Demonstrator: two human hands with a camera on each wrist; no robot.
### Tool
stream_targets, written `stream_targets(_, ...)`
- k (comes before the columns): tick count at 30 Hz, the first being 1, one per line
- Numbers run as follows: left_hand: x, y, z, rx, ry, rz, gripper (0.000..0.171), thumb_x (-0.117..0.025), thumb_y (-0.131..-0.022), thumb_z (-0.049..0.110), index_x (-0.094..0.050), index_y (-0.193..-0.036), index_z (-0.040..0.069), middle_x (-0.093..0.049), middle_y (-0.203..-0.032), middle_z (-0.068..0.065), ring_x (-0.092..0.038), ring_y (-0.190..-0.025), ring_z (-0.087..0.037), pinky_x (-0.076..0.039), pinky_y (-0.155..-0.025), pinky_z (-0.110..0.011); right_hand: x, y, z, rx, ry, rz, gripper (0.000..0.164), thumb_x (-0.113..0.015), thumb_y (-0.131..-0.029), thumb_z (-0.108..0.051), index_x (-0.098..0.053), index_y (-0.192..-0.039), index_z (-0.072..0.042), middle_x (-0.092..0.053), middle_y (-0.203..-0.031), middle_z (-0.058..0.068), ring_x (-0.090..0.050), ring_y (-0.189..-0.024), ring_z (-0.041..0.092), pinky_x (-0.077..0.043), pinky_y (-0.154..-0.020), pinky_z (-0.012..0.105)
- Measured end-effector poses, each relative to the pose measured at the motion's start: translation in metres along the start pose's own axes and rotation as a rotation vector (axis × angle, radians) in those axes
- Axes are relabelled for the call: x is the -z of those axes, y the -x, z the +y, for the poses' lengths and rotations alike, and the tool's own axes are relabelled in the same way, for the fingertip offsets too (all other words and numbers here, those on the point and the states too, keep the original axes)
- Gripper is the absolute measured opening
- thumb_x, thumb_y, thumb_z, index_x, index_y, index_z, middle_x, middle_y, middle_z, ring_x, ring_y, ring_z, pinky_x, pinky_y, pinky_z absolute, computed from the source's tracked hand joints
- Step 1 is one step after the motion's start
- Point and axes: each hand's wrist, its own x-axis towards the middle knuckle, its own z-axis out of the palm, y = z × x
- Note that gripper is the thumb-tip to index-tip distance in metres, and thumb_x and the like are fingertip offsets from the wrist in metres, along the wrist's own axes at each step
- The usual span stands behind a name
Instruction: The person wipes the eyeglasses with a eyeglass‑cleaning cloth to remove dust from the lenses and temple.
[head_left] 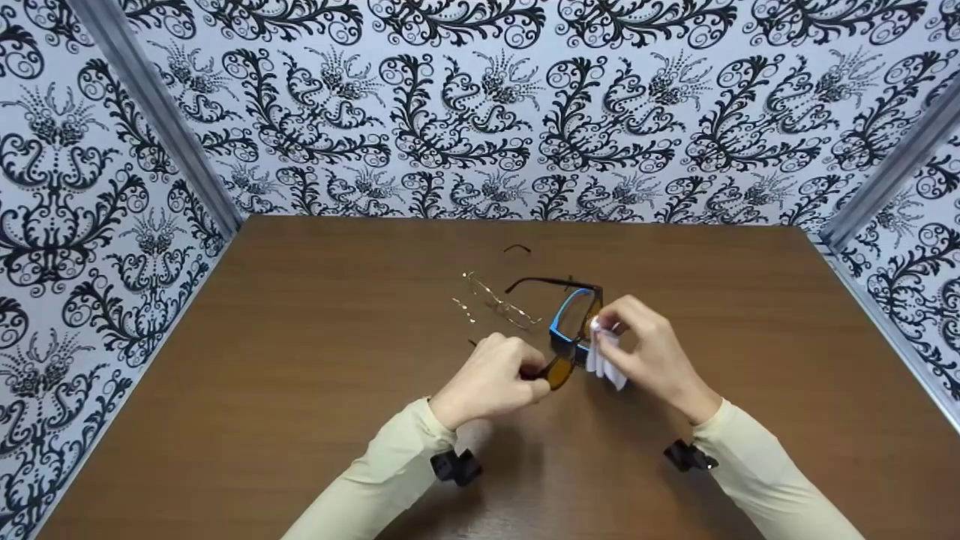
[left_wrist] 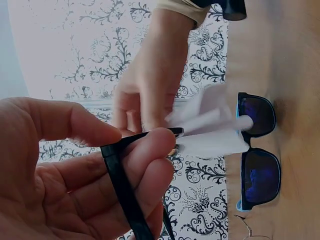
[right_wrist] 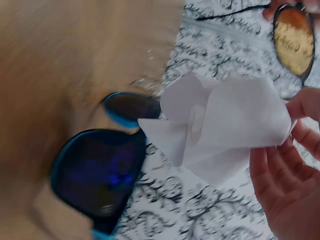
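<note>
Amber-lensed glasses (head_left: pixel 559 373), white cloth (head_left: pixel 606 364) near mid-frame.
Left hand (head_left: pixel 493 379) grips glasses; right hand (head_left: pixel 651 356) pinches cloth, perhaps touching them.

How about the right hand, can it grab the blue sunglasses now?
Probably not: the right hand pinches a white cloth, and in the head view the amber glasses partly hide the blue sunglasses.

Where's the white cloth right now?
In the head view, the cloth is a little right of the middle, pinched in the right hand, beside the orange-lensed glasses that the left hand holds.
</note>
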Motion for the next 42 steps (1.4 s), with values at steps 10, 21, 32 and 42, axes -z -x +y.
stream_targets(10, 0.000, -0.001, 0.004, 0.007, 0.005, -0.050, 0.021, -0.060, -0.074, 0.008, -0.053, -0.056, 0.015, -0.034, -0.048, 0.014, -0.030, -0.047, -0.004, -0.024, -0.049, -0.019, 0.002, -0.006, -0.007, -0.043, 0.007, 0.153, 0.023, -0.066, -0.073, 0.015, -0.062, -0.088, -0.002, -0.060, -0.084, 0.005, -0.055, -0.076, 0.016, -0.046, -0.067, 0.018)
stream_targets(21, 0.007, 0.001, 0.001, 0.014, 0.007, -0.043, 0.015, -0.061, -0.072, 0.007, -0.058, -0.059, 0.015, -0.038, -0.050, 0.016, -0.032, -0.048, -0.004, -0.024, -0.049, -0.020, 0.000, -0.005, -0.004, -0.008, 0.061, 0.049, 0.020, -0.065, -0.073, 0.013, -0.060, -0.086, -0.001, -0.058, -0.082, 0.005, -0.055, -0.072, 0.013, -0.047, -0.064, 0.017)
stream_targets(32, 0.009, 0.003, 0.004, 0.017, 0.013, -0.037, 0.017, -0.060, -0.071, 0.006, -0.054, -0.058, 0.016, -0.036, -0.048, 0.016, -0.029, -0.047, -0.002, -0.022, -0.048, -0.020, -0.001, -0.015, -0.012, -0.008, 0.099, 0.063, 0.019, -0.066, -0.074, 0.011, -0.060, -0.087, -0.002, -0.058, -0.085, 0.005, -0.055, -0.076, 0.013, -0.047, -0.065, 0.019)
stream_targets(42, 0.007, 0.006, 0.005, 0.006, 0.009, -0.036, 0.017, -0.061, -0.072, 0.007, -0.056, -0.058, 0.016, -0.037, -0.048, 0.016, -0.030, -0.046, -0.002, -0.023, -0.048, -0.020, -0.004, -0.001, -0.004, -0.020, 0.092, 0.052, 0.024, -0.067, -0.072, 0.015, -0.060, -0.088, -0.001, -0.057, -0.084, 0.004, -0.055, -0.074, 0.013, -0.047, -0.065, 0.018)
